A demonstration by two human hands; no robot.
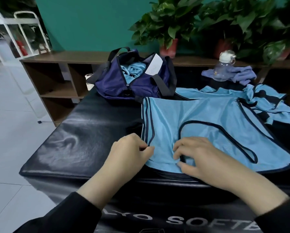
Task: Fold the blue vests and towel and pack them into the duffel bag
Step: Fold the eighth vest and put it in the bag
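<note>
A light blue mesh vest with dark trim lies spread flat on the black padded table. My left hand pinches its near left corner at the trimmed edge. My right hand grips bunched fabric at the vest's near edge beside the armhole. More blue vests lie crumpled behind it to the right. The navy duffel bag stands unzipped at the back of the table with blue fabric inside. A purple-blue towel lies crumpled at the back right.
A clear water bottle with a white cap stands by the towel. Behind the table runs a low brown shelf carrying potted plants. A tiled floor and white metal racks lie to the left.
</note>
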